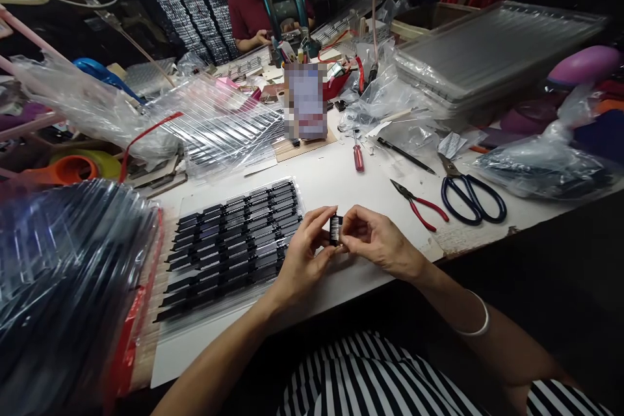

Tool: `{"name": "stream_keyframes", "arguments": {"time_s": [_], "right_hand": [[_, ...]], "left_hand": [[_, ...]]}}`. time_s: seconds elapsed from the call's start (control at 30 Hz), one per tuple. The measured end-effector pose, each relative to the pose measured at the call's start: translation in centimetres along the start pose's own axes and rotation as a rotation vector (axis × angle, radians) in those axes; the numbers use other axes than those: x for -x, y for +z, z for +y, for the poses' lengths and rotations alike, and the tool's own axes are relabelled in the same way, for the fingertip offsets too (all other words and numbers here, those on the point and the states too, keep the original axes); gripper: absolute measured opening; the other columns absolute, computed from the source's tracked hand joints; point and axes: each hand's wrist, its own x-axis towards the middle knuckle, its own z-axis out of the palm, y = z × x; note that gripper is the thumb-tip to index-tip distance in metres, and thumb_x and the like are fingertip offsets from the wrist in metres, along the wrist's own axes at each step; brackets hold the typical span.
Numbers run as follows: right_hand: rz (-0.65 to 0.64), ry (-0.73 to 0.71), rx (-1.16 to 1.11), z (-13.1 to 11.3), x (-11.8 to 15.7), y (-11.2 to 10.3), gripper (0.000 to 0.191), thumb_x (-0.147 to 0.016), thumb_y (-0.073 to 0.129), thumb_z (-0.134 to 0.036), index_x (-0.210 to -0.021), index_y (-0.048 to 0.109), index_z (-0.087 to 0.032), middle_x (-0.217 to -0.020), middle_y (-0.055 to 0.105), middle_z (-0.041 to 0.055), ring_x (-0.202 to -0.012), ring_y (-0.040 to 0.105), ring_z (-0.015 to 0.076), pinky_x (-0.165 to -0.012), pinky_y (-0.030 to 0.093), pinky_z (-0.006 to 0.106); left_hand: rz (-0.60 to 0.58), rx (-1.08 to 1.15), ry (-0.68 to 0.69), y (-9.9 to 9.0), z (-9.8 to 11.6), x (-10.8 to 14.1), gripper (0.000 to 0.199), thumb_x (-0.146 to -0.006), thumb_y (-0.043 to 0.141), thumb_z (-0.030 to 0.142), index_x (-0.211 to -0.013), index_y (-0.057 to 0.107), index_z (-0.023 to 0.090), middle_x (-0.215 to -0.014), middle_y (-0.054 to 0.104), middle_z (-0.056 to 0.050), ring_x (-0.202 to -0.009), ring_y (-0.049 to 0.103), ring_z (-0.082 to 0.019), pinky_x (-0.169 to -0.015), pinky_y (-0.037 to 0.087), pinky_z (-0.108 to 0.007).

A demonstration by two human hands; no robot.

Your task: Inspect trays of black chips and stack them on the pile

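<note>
Between my two hands is a small black part with a comb-like row of pale pins (335, 230). My left hand (309, 244) pinches it from the left with thumb and fingers. The fingertips of my right hand (377, 240) are closed at its right edge; they hide part of it. To the left of my hands lies a clear plastic tray (298, 190). Several rows of similar black parts (234, 237) sit in the tray, their pins facing the same way.
Red-handled pliers (419, 205), large scissors (472, 198), a screwdriver (358, 156) and a black pen (405, 155) lie to the right. A phone (307, 104) stands at the back. Stacked trays (502, 52) and bagged parts (546, 162) flank the table (336, 175). Another person (246, 16) sits opposite.
</note>
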Motion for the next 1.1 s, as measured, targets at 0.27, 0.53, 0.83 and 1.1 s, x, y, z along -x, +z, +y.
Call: {"name": "stream_keyframes", "arguments": {"time_s": [0.27,0.53,0.83,1.1], "right_hand": [[0.225,-0.193,0.832,0.9,0.7,-1.9,0.009,-0.087,0.054,-0.021,-0.092,0.059,-0.015,-0.09,0.057,0.0076,-0.079,0.054,0.0202,-0.07,0.046,0.035],[0.209,-0.245,1.053,2.5,1.0,-1.4,0.012,-0.09,0.052,-0.021,-0.094,0.061,-0.017,-0.092,0.055,0.0082,-0.083,0.049,0.0222,-0.075,0.043,0.037],[0.146,-0.268,0.803,0.9,0.2,-3.9,0.009,-0.091,0.048,-0.018,-0.09,0.057,-0.018,-0.086,0.06,0.006,-0.08,0.055,0.0196,-0.072,0.043,0.034],[0.222,-0.357,0.619,-0.2,0.6,-0.6,0.009,-0.087,0.05,-0.019,-0.093,0.057,-0.019,-0.083,0.059,0.0045,-0.074,0.056,0.017,-0.067,0.044,0.031]], "left_hand": [[-0.049,0.576,-0.348,-0.7,1.1,-0.5,0.06,-0.072,0.073,0.015,-0.127,0.052,0.027,-0.142,0.04,-0.012,-0.063,0.06,-0.007,-0.052,0.047,-0.02],[-0.014,0.856,-0.446,-1.3,1.2,-0.8,0.034,-0.086,0.057,0.022,-0.12,0.06,0.021,-0.13,0.054,-0.016,-0.058,0.058,-0.007,-0.049,0.038,-0.019],[-0.008,0.852,-0.446,-1.5,1.1,-0.7,0.035,-0.082,0.062,0.021,-0.117,0.062,0.019,-0.124,0.058,-0.016,-0.054,0.056,-0.007,-0.05,0.039,-0.021],[0.027,0.861,-0.44,-1.1,1.2,-0.7,0.036,-0.081,0.064,0.025,-0.117,0.063,0.019,-0.127,0.057,-0.016,-0.058,0.06,-0.009,-0.048,0.04,-0.022]]}}
